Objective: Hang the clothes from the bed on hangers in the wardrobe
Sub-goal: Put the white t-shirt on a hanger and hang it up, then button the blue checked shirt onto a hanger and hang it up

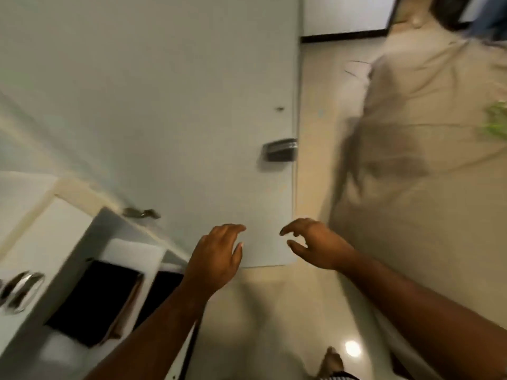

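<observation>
The view is blurred and tilted. My left hand [216, 256] and my right hand [315, 245] hover side by side in front of the lower corner of an open white wardrobe door [164, 105]; both hold nothing, with fingers loosely curled. The bed [417, 160], covered in beige sheet, stretches along the right. A green garment [496, 122] lies on it at the right edge. At lower left the wardrobe interior [115, 242] shows folded dark clothes [98, 297] on a shelf. No hanger is visible.
The door carries a metal handle [279, 150] near its edge. Another white door with a metal handle [22, 290] stands at far left. Glossy beige floor [274, 311] runs between wardrobe and bed, and my foot [333, 363] shows at the bottom.
</observation>
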